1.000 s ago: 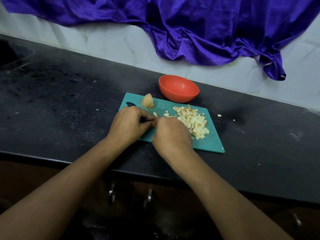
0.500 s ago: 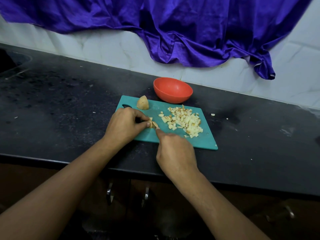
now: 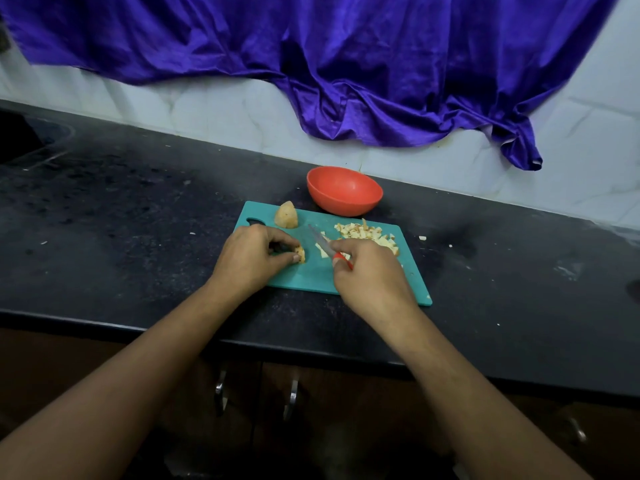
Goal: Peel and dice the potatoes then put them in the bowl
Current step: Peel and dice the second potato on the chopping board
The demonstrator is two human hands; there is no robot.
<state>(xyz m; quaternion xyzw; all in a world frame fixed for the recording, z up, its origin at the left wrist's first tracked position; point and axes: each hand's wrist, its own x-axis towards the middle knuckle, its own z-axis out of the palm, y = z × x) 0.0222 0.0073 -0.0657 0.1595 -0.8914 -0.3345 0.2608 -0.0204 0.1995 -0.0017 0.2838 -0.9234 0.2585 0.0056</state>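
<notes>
Loads of open room on the dark speckled stone countertop [image 3: 121,209] left of the teal plastic cutting board [image 3: 311,277], plus a wide stretch off to its right. Tight on the board itself though: left hand [image 3: 249,261] on the near-left part pinching a small potato piece [image 3: 300,253], right hand [image 3: 372,277] near-right gripping a red-handled knife [image 3: 323,244], blade angled across the narrow gap between them. Heap of pale diced potato [image 3: 367,234] hogging the far-right corner, yellowish potato chunk [image 3: 286,215] at the far-left edge. Round orange-red plastic bowl [image 3: 344,194] just behind the board, open from above, white tiled wall [image 3: 207,109] close behind it.
</notes>
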